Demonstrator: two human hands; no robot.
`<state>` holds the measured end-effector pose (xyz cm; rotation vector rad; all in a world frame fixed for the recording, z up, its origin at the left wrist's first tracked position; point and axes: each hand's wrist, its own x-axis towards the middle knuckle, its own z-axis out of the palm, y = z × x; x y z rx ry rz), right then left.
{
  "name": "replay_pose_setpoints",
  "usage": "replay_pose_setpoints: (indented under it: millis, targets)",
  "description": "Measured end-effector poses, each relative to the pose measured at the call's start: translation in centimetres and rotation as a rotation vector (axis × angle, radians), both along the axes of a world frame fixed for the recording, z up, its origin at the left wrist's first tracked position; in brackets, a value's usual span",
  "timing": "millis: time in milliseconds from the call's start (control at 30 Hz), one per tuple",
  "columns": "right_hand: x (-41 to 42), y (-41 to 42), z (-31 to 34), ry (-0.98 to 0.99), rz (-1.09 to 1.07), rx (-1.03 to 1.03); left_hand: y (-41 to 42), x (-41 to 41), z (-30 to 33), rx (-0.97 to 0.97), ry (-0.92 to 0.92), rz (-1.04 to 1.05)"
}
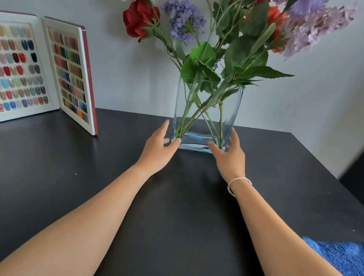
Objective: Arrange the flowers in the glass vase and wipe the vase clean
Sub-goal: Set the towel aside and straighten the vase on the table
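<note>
Now both hands flank the glass vase (205, 115) standing upright at the back of the dark worktop (117, 199). Left hand (159, 142) and right hand (230, 154) lie with fingers relaxed and spread, fingertips touching its lower corners. Flowers (218, 30) fill it, stems crossing. A blue towel (352, 265) lies at the near right.

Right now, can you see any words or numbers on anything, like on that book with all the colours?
No readable words or numbers anywhere.
Colour book: only rows of coloured nail samples, no lettering visible.
Glass vase: plain, no label.
Blue towel: no tag showing.
Bracelet: plain.
</note>
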<state>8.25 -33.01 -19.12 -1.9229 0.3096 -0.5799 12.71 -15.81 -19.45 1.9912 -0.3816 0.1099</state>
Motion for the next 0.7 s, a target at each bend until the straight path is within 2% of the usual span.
replay_pose_setpoints:
  millis: [500,700]
  targets:
    - [3.2,0.9,-0.3,0.036,0.048,-0.023,-0.3,2.6,-0.2,-0.112,0.047,0.027]
    - [3.4,1.0,-0.6,0.030,0.057,-0.038,-0.3,2.8,-0.3,-0.103,0.058,0.035]
